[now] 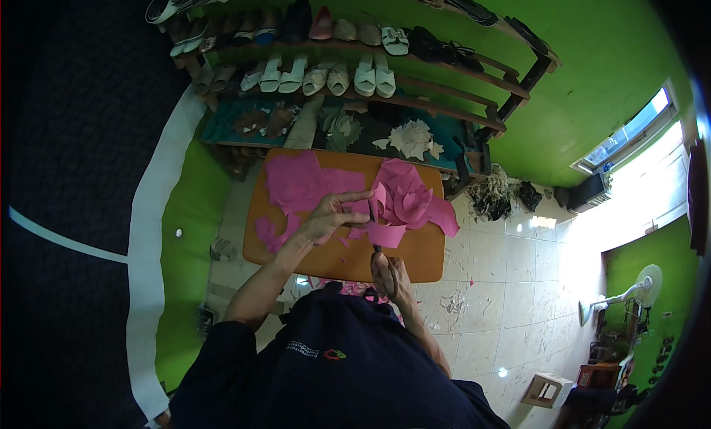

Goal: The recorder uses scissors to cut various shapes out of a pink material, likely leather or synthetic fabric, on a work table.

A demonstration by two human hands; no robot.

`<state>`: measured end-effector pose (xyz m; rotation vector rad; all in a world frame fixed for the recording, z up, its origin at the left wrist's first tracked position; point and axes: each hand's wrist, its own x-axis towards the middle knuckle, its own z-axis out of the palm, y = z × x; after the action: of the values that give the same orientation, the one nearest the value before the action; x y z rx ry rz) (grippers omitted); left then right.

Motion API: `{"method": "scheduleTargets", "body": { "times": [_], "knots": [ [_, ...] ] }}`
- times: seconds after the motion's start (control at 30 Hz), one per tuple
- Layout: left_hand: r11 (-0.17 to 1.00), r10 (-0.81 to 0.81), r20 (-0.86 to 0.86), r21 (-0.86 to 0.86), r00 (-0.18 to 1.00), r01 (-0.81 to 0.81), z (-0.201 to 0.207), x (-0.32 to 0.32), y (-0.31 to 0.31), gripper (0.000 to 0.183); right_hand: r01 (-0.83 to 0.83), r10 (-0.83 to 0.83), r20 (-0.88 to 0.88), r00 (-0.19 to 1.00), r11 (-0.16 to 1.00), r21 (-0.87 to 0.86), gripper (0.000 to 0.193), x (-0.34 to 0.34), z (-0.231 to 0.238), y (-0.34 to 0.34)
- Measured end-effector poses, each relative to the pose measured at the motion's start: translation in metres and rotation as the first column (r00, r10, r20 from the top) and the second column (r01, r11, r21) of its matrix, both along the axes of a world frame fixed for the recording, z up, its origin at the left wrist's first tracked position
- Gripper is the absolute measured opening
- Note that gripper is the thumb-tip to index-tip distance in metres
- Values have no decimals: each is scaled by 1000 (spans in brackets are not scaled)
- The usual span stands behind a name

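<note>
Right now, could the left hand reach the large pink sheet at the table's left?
Likely yes: the large pink sheet lies beyond the left hand, nothing visible between them, though that hand seems to hold another piece.

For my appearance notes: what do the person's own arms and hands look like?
The left hand and right hand look bare, without gloves. Short, dark navy sleeves leave the forearms uncovered; the matching shirt carries a red-and-green emblem beside pale lettering.
</note>
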<state>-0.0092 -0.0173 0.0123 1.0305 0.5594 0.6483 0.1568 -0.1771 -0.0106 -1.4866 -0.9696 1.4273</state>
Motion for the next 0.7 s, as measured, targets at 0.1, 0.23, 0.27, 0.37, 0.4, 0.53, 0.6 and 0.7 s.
{"method": "scheduleTargets", "body": {
  "times": [0.1, 0.23, 0.27, 0.37, 0.4, 0.53, 0.6, 0.7],
  "knots": [
    [992, 20, -63, 127, 998, -12, -16, -10, 18, 49, -71, 71, -53, 996, 997, 17, 64, 6, 4, -3],
    [980, -86, -170, 163, 982, 114, 2, -11, 21, 45, -206, 221, -96, 971, 968, 141, 74, 8, 7, -2],
    [976, -88, -190, 182, 978, 123, 2, -10, 21, 45, -204, 218, -98, 971, 969, 140, 74, 8, 7, -2],
    [979, -109, -197, 151, 974, 140, 1, -10, 21, 50, -191, 200, -83, 976, 976, 105, 73, 5, 7, -1],
    [978, -113, -198, 149, 974, 143, 6, -8, 18, 50, -178, 183, -83, 980, 982, 67, 72, 4, 9, 0],
    [973, -94, -179, 193, 979, 129, 12, -6, 13, 50, -165, 166, -24, 986, 986, 27, 69, 2, 10, 4],
    [968, -99, -172, 214, 980, 135, 11, -7, 12, 50, -142, 143, -21, 989, 989, 39, 68, -1, 16, 4],
    [975, -111, -207, 166, 972, 147, 13, -6, 10, 51, -133, 133, -12, 991, 990, 50, 68, 1, 12, 5]
  ]
}}
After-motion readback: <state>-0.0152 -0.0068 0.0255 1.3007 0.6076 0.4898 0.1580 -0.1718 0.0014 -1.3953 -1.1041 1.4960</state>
